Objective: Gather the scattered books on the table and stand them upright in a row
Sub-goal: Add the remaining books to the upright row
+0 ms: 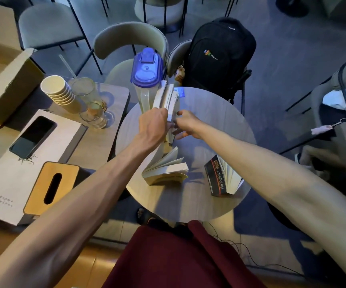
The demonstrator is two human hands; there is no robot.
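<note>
Grey carpet and empty chairs surround a round wooden desk, where a few upright books stand in a tight group at the far left edge, pages facing up, just beside a clear pitcher with a blue lid. The left hand reaches over them, its fingers curled around the near edge of the group in a firm grip. The right hand meets the same books from the other side, thumb raised and fingers spread fairly straight, their tips against the cover rather than wrapped round it.

Nearer the person, a pale book lies with its pages fanned open, and a black-covered book sits well apart to its right near the rim, also splayed.

A black backpack rests on a chair beyond the desk. On the adjoining desk to the left are stacked paper cups, drinking glasses, a phone and a wooden tissue box.
</note>
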